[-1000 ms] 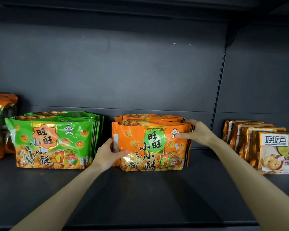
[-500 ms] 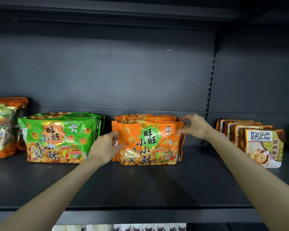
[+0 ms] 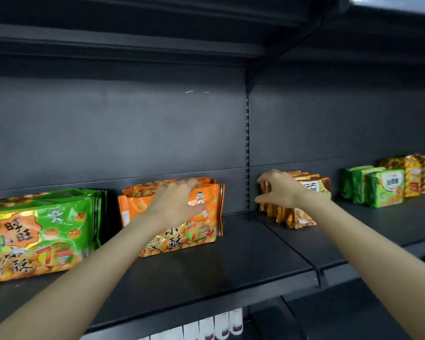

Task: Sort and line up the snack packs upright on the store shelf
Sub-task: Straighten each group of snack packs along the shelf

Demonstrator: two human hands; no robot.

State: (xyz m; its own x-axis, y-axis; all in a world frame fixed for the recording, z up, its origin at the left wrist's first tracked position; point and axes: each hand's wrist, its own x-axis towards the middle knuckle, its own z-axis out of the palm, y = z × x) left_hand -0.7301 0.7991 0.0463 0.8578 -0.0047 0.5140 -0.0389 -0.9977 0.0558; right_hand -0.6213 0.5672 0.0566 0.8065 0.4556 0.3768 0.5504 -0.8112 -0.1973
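Note:
A row of orange snack packs [image 3: 199, 231] stands upright on the dark shelf [image 3: 231, 263], with a row of green packs [image 3: 47, 229] to its left. My left hand [image 3: 179, 204] hovers in front of the orange row's upper front, fingers spread, holding nothing. To the right, past the shelf joint, several brown-gold biscuit packs [image 3: 297, 218] stand in a row, one behind the other. My right hand [image 3: 280, 190] is at their left side, thumb and fingers curved apart; it covers part of the front pack.
Further right stand small green packs [image 3: 383, 190] and yellow-orange packs [image 3: 417, 175]. A slotted upright [image 3: 247, 143] divides the back panel. Another shelf [image 3: 133, 45] hangs overhead. White items [image 3: 214, 325] show on the level below. Bare shelf lies in front of the rows.
Both hands have left the sides of the orange row. The right hand moved right to the brown-gold biscuit packs, the left hand shifted right across the orange front. The view turned right.

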